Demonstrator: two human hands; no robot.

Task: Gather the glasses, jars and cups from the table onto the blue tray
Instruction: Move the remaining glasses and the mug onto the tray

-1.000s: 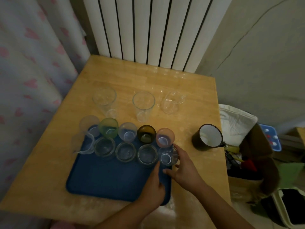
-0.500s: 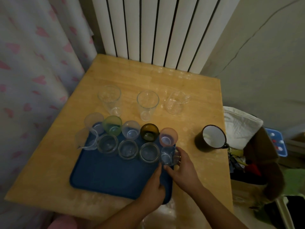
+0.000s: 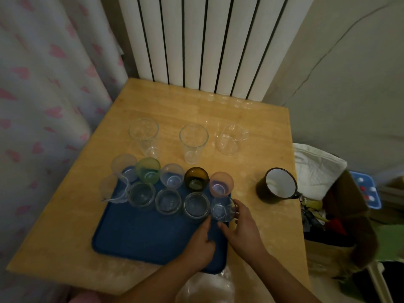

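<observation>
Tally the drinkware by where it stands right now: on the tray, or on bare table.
On the blue tray: 10, from frosted cup to the small glass at the right hand.
On bare table: 4, including the enamel mug.
Total: 14

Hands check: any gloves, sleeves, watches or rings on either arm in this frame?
None visible. Both the left hand and the right hand are bare, with no gloves, rings or wristbands. Both forearms are uncovered right to the bottom edge of the frame, so no sleeve shows. The light is dim, so small jewellery could be missed.
</observation>
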